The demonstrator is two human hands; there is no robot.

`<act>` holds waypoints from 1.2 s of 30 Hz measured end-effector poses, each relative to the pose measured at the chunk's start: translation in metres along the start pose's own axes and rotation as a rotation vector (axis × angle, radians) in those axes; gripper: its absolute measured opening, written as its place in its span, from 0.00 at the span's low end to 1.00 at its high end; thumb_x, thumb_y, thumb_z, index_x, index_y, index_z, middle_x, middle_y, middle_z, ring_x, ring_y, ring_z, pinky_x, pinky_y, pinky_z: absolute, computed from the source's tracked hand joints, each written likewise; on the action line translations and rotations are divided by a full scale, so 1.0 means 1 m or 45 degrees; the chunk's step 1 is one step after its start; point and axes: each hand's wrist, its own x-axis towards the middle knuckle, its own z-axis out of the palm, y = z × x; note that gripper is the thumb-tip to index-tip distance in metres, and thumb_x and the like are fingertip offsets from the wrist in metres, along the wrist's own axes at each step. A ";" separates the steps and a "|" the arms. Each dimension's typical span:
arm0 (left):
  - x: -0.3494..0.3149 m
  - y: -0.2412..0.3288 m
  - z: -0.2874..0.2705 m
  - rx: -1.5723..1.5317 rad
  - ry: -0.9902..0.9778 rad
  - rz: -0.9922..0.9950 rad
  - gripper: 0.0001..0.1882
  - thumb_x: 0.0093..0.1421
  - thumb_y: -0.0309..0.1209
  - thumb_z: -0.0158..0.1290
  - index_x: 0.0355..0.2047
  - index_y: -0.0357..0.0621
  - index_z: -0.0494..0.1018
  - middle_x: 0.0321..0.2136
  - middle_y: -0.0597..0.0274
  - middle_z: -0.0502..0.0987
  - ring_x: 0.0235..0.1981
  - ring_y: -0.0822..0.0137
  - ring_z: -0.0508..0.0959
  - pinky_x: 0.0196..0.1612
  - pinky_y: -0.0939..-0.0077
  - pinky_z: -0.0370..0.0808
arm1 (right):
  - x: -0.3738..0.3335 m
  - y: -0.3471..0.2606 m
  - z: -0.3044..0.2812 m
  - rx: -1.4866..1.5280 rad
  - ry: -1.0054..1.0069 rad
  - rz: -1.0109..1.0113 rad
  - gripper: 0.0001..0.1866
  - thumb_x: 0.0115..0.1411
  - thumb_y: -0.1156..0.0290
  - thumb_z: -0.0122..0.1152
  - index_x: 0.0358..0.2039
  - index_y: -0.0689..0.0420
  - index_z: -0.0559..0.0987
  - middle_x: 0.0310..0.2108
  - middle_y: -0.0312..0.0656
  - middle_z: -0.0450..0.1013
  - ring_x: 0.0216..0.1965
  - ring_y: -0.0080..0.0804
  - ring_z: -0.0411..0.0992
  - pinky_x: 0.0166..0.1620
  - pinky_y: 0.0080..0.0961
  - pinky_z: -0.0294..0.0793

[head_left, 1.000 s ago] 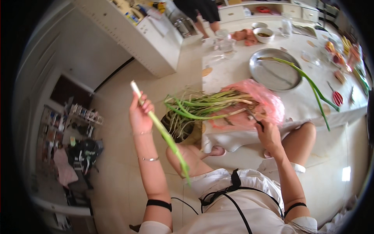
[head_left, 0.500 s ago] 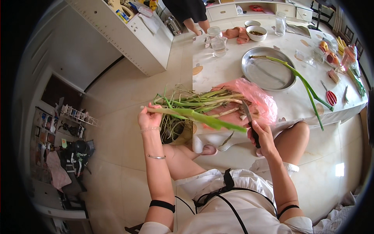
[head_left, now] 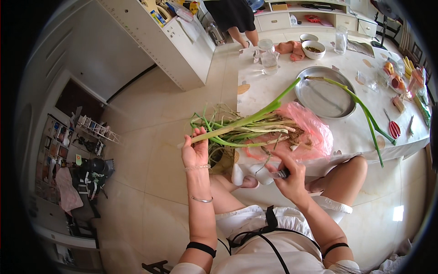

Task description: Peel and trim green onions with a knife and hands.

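My left hand (head_left: 196, 148) is closed round the pale lower end of a long leek (head_left: 255, 118). Its green leaf end slants up and away to the right, toward the rim of a round metal tray (head_left: 299, 93). A knife with a dark handle (head_left: 284, 173) is held in my right hand (head_left: 292, 178), low in front of the table edge. Close to that hand's fingertips hangs a thin withered strip (head_left: 268, 157); whether they pinch it I cannot tell. Beneath the leek lies a heap of rooted leeks (head_left: 273, 130) on a pink plastic bag (head_left: 319, 132).
Another leek (head_left: 360, 102) lies across the tray and over the table cover. Red-handled scissors (head_left: 394, 129) and bagged fruit (head_left: 396, 81) are at the right. Behind stand a glass jug (head_left: 269, 61), a bowl (head_left: 314, 50) and a jar (head_left: 341, 40). A person (head_left: 232, 20) stands beyond the table.
The leek has swung from pointing right to pointing up and away. My right hand has come lower and nearer me, and the knife blade no longer points upward. The view has shifted slightly.
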 end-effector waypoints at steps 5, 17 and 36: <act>-0.038 -0.021 0.008 0.264 -0.312 0.142 0.17 0.66 0.31 0.45 0.47 0.30 0.57 0.44 0.51 0.65 0.47 0.59 0.72 0.59 0.49 0.69 | 0.049 0.001 0.038 0.019 0.445 -0.048 0.24 0.45 0.78 0.68 0.45 0.58 0.77 0.17 0.40 0.68 0.16 0.31 0.67 0.23 0.27 0.67; -0.103 -0.064 0.024 0.647 -0.935 0.062 0.18 0.66 0.34 0.45 0.53 0.39 0.62 0.51 0.49 0.71 0.53 0.55 0.72 0.60 0.61 0.68 | 0.049 -0.035 0.054 0.117 0.197 0.173 0.17 0.56 0.67 0.62 0.17 0.64 0.70 0.16 0.55 0.66 0.18 0.55 0.64 0.22 0.37 0.63; -0.092 -0.034 0.017 1.471 -1.040 -0.560 0.19 0.69 0.38 0.41 0.52 0.37 0.66 0.20 0.66 0.69 0.11 0.84 0.55 0.13 0.90 0.51 | 0.097 -0.017 -0.045 1.583 -0.517 1.125 0.15 0.61 0.67 0.52 0.17 0.56 0.68 0.11 0.28 0.54 0.08 0.14 0.46 0.11 0.13 0.42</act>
